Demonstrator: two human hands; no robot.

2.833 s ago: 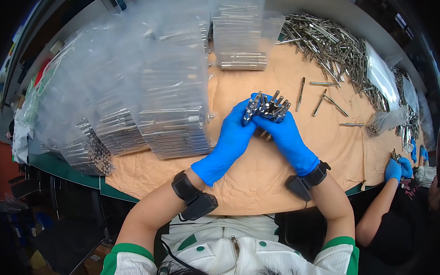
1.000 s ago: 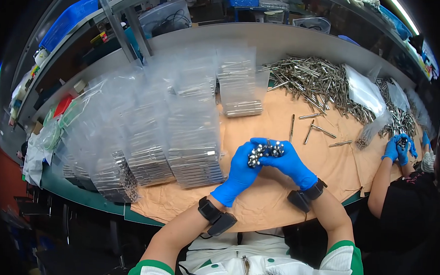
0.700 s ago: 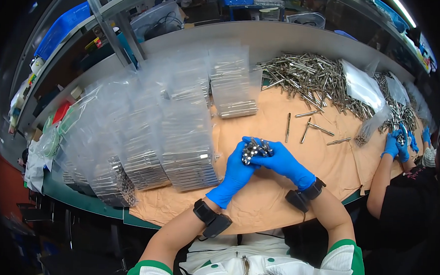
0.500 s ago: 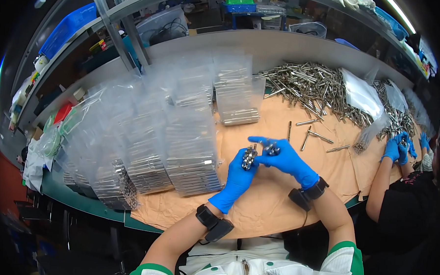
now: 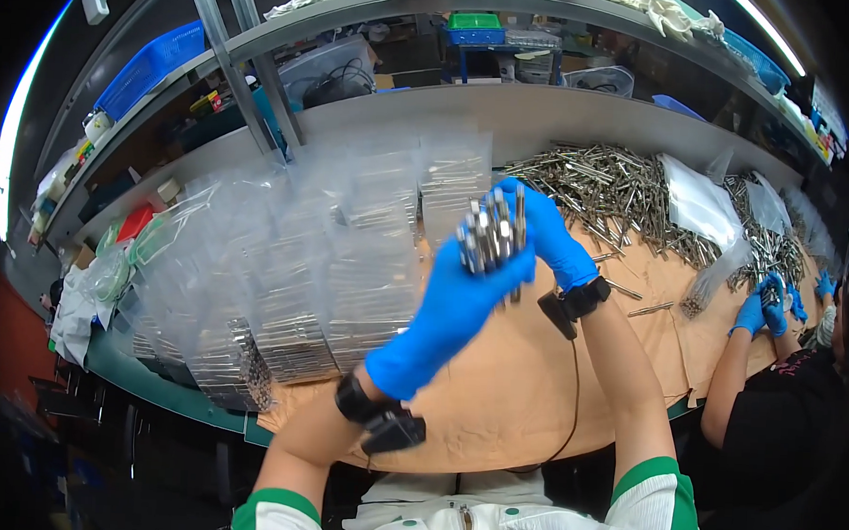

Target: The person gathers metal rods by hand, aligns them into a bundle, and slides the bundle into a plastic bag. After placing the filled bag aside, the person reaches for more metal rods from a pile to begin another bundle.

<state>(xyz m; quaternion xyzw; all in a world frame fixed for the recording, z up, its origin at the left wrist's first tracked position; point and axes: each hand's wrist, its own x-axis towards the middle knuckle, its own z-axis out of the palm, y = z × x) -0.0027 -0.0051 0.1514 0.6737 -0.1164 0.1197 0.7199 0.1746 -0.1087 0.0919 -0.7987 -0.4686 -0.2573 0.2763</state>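
Observation:
My left hand (image 5: 461, 295), in a blue glove, is closed round a bundle of short shiny metal rods (image 5: 487, 237), raised above the table with their ends pointing up and tilted. Just behind and to the right, my right hand (image 5: 547, 234), also gloved, has its fingers curled against the bundle. One rod stands upright between the two hands; part of the right fingers is hidden behind the rods and the left hand. At the back lies a large loose heap of similar rods (image 5: 608, 183). Clear plastic bags (image 5: 371, 291) packed with rows of rods stand to the left.
Brown paper (image 5: 494, 401) covers the table, with a few single rods (image 5: 650, 309) on it. A clear bag (image 5: 702, 206) lies on the heap. At the right, a co-worker's gloved hands (image 5: 764, 303) handle rods. A metal shelf rail (image 5: 398, 13) spans the back.
Both hands have moved up and away from me, and the rod bundle has risen with them. My right hand has shifted behind the bundle. The view has tilted slightly.

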